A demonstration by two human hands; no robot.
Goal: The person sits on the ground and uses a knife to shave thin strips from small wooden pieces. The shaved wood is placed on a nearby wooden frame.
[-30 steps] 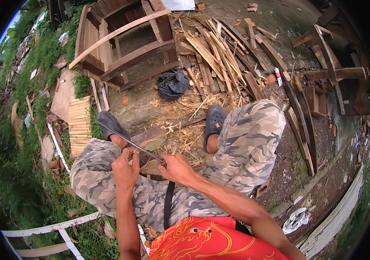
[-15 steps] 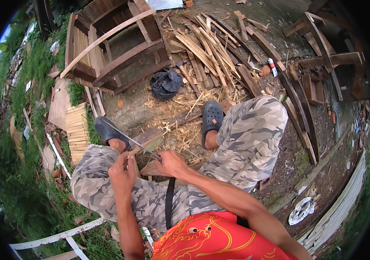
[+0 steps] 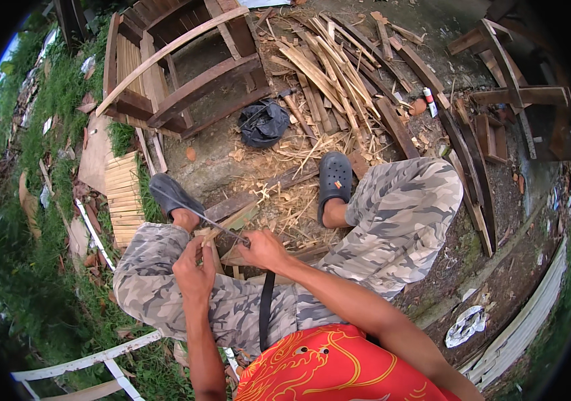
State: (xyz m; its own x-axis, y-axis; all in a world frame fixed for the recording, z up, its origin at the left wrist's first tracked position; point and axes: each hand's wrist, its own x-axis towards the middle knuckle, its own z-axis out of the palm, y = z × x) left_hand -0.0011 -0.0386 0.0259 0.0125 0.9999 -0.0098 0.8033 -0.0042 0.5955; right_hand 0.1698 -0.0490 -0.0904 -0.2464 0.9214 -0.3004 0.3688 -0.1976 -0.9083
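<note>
My right hand (image 3: pixel 263 250) is closed around the handle end of a long, thin-bladed knife (image 3: pixel 213 225). Its narrow blade points away to the left, toward my left shoe, and looks smeared by motion. Fingers of my left hand (image 3: pixel 194 271) pinch a narrow pale strip of wood (image 3: pixel 212 234), just beneath the blade. How far the strip runs below my fingers is partly hidden. Beyond both hands, a dark plank (image 3: pixel 232 205) lies on the ground between my shoes, with a greenish-edged piece of wood (image 3: pixel 242 216) against it.
Pale shavings (image 3: pixel 285 194) litter the ground. Ahead are a black plastic bag (image 3: pixel 263 123), a hammer (image 3: pixel 299 115) and a heap of wood strips (image 3: pixel 329 70). A wooden frame (image 3: pixel 198 93) stands far left, a slatted bamboo panel (image 3: pixel 123 200) nearer. Long curved boards (image 3: pixel 466 154) lie right.
The blade has shifted slightly and is now blurred. My hands stay close together, the left still pinching the strip. The whole view has moved a little, and my right knee sits farther right.
</note>
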